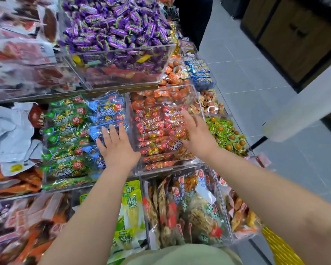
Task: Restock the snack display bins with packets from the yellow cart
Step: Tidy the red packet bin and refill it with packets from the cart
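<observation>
Clear acrylic bins hold snack packets on a stepped display. My left hand [117,145] lies flat, fingers straight, on the blue packets [108,109] at the left wall of the red-packet bin [161,165]. My right hand [196,133] is spread flat over the red packets [155,127] in that bin. Neither hand holds a packet. Green packets [65,134] fill the bin to the left. A corner of the yellow cart [281,249] shows at the bottom right.
Purple candies [115,23] fill the upper bin. Orange egg packs [174,73], blue packs [200,71] and green egg packs [227,132] lie to the right. Mixed packets [187,209] and pale green packets [131,207] sit in the near bins. Grey tiled floor [256,104] runs along the right.
</observation>
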`<act>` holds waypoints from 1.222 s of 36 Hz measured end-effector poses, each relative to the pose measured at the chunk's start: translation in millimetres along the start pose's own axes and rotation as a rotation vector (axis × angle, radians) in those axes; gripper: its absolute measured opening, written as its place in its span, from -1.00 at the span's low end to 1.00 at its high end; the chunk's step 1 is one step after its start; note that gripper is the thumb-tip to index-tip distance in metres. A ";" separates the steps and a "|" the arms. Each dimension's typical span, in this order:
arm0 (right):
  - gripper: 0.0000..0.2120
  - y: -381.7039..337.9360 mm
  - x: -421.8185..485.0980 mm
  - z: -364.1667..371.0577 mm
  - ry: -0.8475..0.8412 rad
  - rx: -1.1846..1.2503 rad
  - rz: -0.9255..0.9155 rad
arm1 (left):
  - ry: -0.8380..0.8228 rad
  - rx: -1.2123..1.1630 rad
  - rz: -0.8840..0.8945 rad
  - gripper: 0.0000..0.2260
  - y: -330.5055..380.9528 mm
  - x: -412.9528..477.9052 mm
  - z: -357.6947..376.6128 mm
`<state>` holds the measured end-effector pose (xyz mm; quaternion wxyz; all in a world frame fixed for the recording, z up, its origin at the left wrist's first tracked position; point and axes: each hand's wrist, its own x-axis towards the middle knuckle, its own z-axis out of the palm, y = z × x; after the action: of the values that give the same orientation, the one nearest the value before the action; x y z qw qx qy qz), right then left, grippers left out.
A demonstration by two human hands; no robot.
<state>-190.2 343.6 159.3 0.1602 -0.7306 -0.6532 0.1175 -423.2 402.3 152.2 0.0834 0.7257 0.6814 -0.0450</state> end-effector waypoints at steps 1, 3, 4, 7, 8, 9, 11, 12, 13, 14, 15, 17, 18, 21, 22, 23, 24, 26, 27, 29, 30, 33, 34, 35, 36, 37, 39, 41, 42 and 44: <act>-0.20 -0.8 2.8 -2.2 0.007 -0.102 -0.088 | 0.000 0.001 0.002 -0.04 -0.2 0.2 1.1; -0.35 -4.5 8.9 -4.4 -0.106 -0.360 -0.243 | 0.003 0.005 0.004 -0.03 -0.2 1.0 2.8; -0.39 -7.8 11.5 -4.4 -0.191 -0.439 -0.267 | 0.003 0.008 0.004 -0.02 -0.2 1.6 3.1; -0.52 -15.4 20.1 -3.2 -0.395 -0.512 -0.117 | -0.009 0.011 0.005 -0.01 -0.6 3.6 4.3; -0.60 -16.8 24.3 -3.3 -0.446 -0.545 -0.060 | -0.010 0.007 0.006 -0.01 -0.9 3.8 4.5; -0.68 -17.0 29.2 -3.0 -0.494 -0.576 -0.016 | -0.009 -0.001 0.006 -0.01 -1.4 3.9 4.6; -0.77 -13.4 39.2 -1.7 -0.587 -0.588 0.038 | -0.006 -0.014 0.009 -0.01 -2.4 4.0 4.8; -0.78 -10.2 43.5 -0.8 -0.633 -0.574 0.048 | -0.004 -0.019 0.012 -0.02 -2.4 3.8 5.1; -0.77 -6.5 46.5 0.3 -0.669 -0.547 0.056 | -0.003 -0.023 0.016 -0.02 -2.3 3.5 5.3; -0.74 -2.9 48.6 1.6 -0.694 -0.509 0.067 | -0.002 -0.028 0.021 -0.02 -2.3 3.4 5.7; -0.71 -0.3 49.6 2.2 -0.710 -0.475 0.077 | -0.001 -0.033 0.023 -0.02 -2.4 3.6 6.2; -0.65 2.4 49.5 2.8 -0.708 -0.429 0.089 | 0.005 -0.037 0.023 -0.02 -3.0 3.7 7.3; -0.62 2.7 48.9 3.2 -0.713 -0.415 0.098 | 0.008 -0.036 0.023 -0.02 -3.1 3.7 8.0; -0.58 -2.1 47.5 5.9 -0.790 -0.504 0.099 | 0.025 -0.036 0.020 -0.01 -2.6 3.8 9.4; -0.60 -5.5 46.9 7.9 -0.814 -0.570 0.091 | 0.026 -0.032 0.018 -0.01 -2.1 3.7 9.3; -0.64 -8.8 47.0 10.6 -0.828 -0.650 0.081 | 0.025 -0.030 0.017 -0.01 -1.9 3.7 9.1; -0.67 -12.5 46.9 13.9 -0.836 -0.719 0.082 | 0.025 -0.031 0.018 0.00 -1.7 3.9 9.0; -0.70 -19.8 45.3 18.6 -0.854 -0.782 0.070 | 0.022 -0.036 0.019 0.00 -1.7 4.1 8.9; -0.71 -20.0 45.3 19.9 -0.869 -0.771 0.038 | 0.019 -0.038 0.019 0.00 -1.9 4.1 9.0; -0.70 -16.1 46.9 15.5 -0.895 -0.714 -0.032 | 0.014 -0.049 0.020 0.00 -2.5 4.0 9.7; -0.68 -13.9 48.0 8.8 -0.886 -0.682 -0.045 | 0.015 -0.055 0.021 0.00 -2.8 3.9 10.1; -0.55 -6.1 51.3 -13.8 -0.820 -0.486 0.052 | 0.027 -0.054 0.025 -0.01 -2.5 3.8 10.9; -0.50 -4.8 51.1 -18.4 -0.803 -0.437 0.071 | 0.031 -0.051 0.023 0.00 -2.1 3.8 11.1; -0.49 -3.8 49.7 -19.4 -0.791 -0.420 0.077 | 0.034 -0.047 0.020 0.00 -1.6 3.9 11.2; -0.50 -4.2 48.0 -18.2 -0.791 -0.429 0.076 | 0.036 -0.042 0.018 0.00 -1.0 4.0 11.1; -0.51 -5.7 46.0 -15.2 -0.800 -0.445 0.079 | 0.036 -0.038 0.018 0.00 -0.6 4.0 11.0; -0.56 -8.6 40.8 -4.0 -0.821 -0.494 0.103 | 0.038 -0.039 0.020 0.00 -0.5 3.9 11.1; -0.65 -9.1 36.0 9.0 -0.842 -0.587 0.115 | 0.037 -0.049 0.024 -0.01 -0.8 3.5 10.7; -0.70 -7.9 33.4 16.2 -0.835 -0.607 0.148 | 0.035 -0.051 0.026 -0.01 -1.1 3.2 10.4; -0.72 -9.1 27.4 27.6 -0.822 -0.667 0.203 | 0.032 -0.053 0.026 -0.01 -1.5 2.9 9.7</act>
<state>-205.9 373.9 138.4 -0.3617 -0.6950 -0.5900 0.1950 -424.0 403.5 142.1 0.0922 0.7327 0.6741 -0.0140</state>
